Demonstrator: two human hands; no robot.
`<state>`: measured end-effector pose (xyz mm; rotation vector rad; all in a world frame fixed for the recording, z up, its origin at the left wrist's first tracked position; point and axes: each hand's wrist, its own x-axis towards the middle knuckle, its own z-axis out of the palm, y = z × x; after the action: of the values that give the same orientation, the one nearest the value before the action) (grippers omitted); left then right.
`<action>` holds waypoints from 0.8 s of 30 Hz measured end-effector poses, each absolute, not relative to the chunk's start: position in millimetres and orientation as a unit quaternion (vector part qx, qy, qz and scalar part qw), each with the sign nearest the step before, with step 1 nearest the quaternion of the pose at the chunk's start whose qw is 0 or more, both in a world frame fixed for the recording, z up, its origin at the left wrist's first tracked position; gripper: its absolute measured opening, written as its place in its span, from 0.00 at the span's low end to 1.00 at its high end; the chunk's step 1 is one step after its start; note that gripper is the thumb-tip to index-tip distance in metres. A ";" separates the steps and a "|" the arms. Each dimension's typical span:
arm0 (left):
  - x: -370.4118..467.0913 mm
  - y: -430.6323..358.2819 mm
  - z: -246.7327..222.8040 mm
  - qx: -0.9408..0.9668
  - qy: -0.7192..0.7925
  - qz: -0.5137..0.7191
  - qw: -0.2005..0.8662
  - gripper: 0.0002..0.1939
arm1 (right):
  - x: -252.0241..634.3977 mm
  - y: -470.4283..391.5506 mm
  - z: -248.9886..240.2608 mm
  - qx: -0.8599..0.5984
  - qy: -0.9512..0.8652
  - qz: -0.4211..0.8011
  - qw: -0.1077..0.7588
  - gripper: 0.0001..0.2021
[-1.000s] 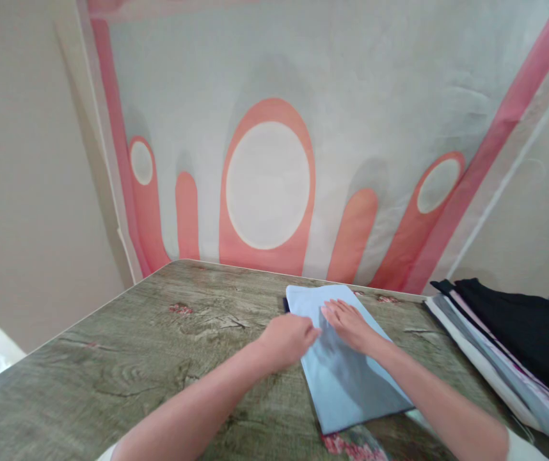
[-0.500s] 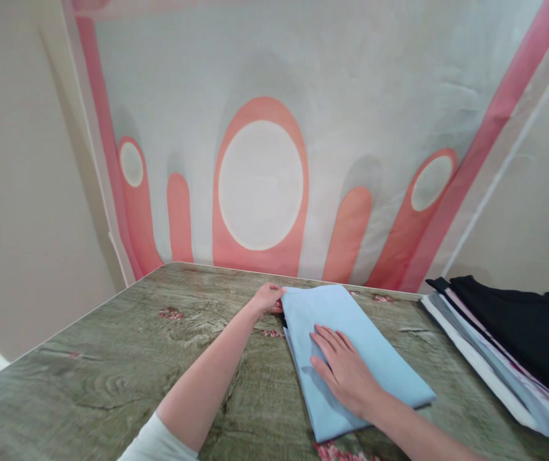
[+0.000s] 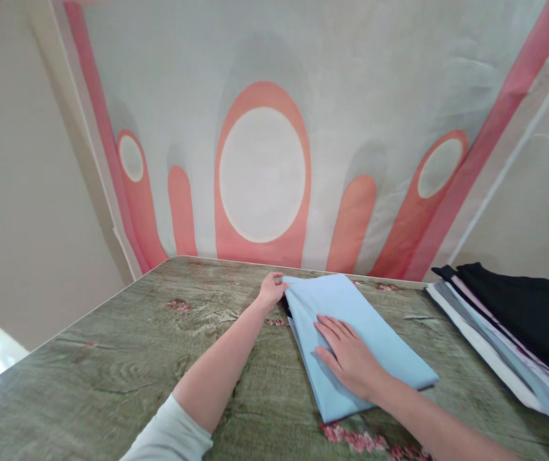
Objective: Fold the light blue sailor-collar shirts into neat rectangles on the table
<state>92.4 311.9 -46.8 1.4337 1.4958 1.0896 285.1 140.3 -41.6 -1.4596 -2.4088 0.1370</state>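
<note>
A folded light blue cloth (image 3: 375,346), perhaps a garment, lies on the wood-patterned table. Something black peeks out under its left edge. At its far left corner, my left hand (image 3: 272,289) pinches the edge between thumb and fingers. My right hand (image 3: 349,358) rests palm down on the middle of the cloth, its fingers stretched out and the thumb a little apart.
To the right lies a stack of folded clothes (image 3: 519,320), black on top with white, grey and pinkish layers below. The table (image 3: 125,358) ends at a wall hung with a pink and white printed sheet (image 3: 265,256).
The view has shifted slightly, so the table and cloth appear a little higher. Both hands keep nearly the same places on the blue cloth.
</note>
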 end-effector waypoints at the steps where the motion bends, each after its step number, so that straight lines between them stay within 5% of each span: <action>1: 90.9 311.5 -48.1 0.578 0.598 0.420 0.365 0.17 | 285.4 140.8 -42.6 -0.510 -0.844 0.047 0.161 0.27; 5: 82.1 306.1 -44.2 0.637 0.614 0.375 0.278 0.14 | 286.5 141.9 -45.5 -0.508 -0.845 0.049 0.158 0.27; 9: 80.9 294.5 -27.5 0.689 0.591 0.363 0.209 0.21 | 286.9 140.8 -42.1 -0.505 -0.847 0.056 0.156 0.27; 14: 105.5 269.5 -17.4 0.883 0.377 0.262 0.098 0.20 | 282.3 136.0 -35.0 -0.462 -0.874 0.080 0.127 0.28; 24: 116.3 255.5 -33.3 0.892 0.333 0.199 0.231 0.22 | 272.4 111.3 -7.4 -0.416 -0.871 0.231 0.118 0.29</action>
<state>116.3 255.5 -33.3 2.4541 0.9153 0.5460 272.4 111.3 -7.4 -1.2177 -2.5491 0.6753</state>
